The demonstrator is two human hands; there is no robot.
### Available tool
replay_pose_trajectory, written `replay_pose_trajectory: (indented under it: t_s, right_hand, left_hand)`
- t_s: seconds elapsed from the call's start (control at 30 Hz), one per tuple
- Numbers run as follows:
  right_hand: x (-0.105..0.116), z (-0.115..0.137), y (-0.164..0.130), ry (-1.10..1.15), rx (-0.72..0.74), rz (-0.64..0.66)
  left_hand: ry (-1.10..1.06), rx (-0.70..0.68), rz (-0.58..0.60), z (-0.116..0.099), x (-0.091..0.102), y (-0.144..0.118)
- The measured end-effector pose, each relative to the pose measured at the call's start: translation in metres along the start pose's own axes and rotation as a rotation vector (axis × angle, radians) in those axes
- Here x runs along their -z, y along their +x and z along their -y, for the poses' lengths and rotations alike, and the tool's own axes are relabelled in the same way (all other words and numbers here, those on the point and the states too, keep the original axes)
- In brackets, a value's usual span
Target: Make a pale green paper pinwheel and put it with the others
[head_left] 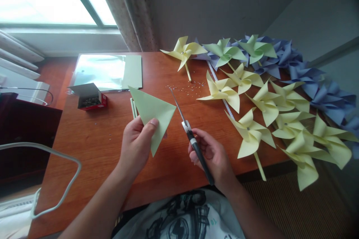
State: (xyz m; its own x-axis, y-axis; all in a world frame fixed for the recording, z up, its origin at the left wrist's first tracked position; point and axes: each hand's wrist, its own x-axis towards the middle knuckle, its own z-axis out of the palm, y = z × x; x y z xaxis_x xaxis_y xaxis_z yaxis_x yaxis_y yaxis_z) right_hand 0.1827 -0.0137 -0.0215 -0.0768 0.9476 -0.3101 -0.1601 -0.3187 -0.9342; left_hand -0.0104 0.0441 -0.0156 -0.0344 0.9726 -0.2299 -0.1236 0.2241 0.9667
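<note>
My left hand pinches a pale green paper folded into a triangle, held up over the wooden table. In my right hand is a pair of black-handled scissors, blades closed and pointing up and away, just right of the paper and apart from it. Two pale paper sticks lie on the table behind the folded paper.
Several yellow, green and blue paper pinwheels cover the right side of the table. A small open box of pins and a stack of green sheets lie at the left back. Tiny scraps dot the middle. A white cable loops at the left.
</note>
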Motion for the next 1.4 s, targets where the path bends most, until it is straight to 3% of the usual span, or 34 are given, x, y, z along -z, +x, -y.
replay_pose_trajectory:
  t_s: [0.37, 0.63, 0.87, 1.1, 1.4]
  right_hand:
    - [0.001, -0.005, 0.002, 0.129, -0.014, 0.048]
    - [0.000, -0.001, 0.001, 0.060, -0.007, 0.031]
    - [-0.002, 0.005, -0.001, -0.155, 0.049, -0.037]
    - [-0.001, -0.001, -0.002, -0.144, 0.109, -0.046]
    - [-0.002, 0.002, 0.012, 0.061, -0.059, -0.124]
  left_hand:
    - [0.001, 0.018, -0.012, -0.002, -0.003, -0.001]
    - [0.017, 0.052, -0.001, -0.002, -0.003, 0.000]
    - [0.030, 0.050, 0.003, -0.001, -0.002, 0.000]
    - [0.082, 0.035, 0.001, 0.002, 0.000, 0.001]
    - [0.103, 0.032, 0.009, 0.001, -0.003, 0.003]
